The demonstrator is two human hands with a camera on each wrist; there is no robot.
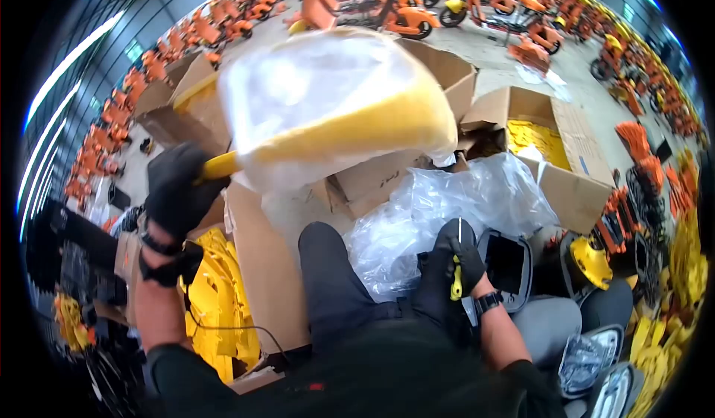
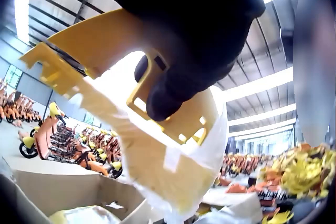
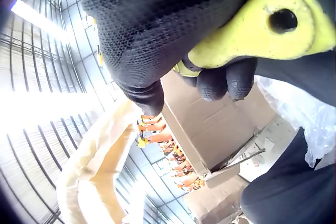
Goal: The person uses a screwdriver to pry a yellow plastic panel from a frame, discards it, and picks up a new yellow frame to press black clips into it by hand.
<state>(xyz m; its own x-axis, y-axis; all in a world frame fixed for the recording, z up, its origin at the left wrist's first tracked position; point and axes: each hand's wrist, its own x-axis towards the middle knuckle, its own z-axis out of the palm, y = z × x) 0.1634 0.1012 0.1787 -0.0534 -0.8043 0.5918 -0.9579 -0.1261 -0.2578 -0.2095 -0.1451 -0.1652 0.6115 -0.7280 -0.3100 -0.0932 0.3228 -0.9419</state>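
My gloved left hand (image 1: 181, 187) grips the edge of a yellow plastic panel (image 1: 342, 131), raised over the boxes and blurred in the head view. Translucent white wrapping (image 1: 298, 75) covers most of it. In the left wrist view the thumb lies over the bare, notched end of the panel (image 2: 89, 40), which has small square openings. My gloved right hand (image 1: 468, 261) is low by the right thigh, fingers curled round a yellow-handled tool (image 3: 257, 24) with a hole through its handle end. A thin, bright shaft or blade sticks up from that hand in the head view.
An open carton of yellow parts (image 1: 220, 291) stands at my left. Clear plastic sheeting (image 1: 447, 213) spreads over the right knee. Another carton (image 1: 573, 172) with yellow pieces is ahead right. Grey-rimmed cases (image 1: 506, 261) crowd the right side; rows of orange scooters (image 1: 406, 16) stand beyond.
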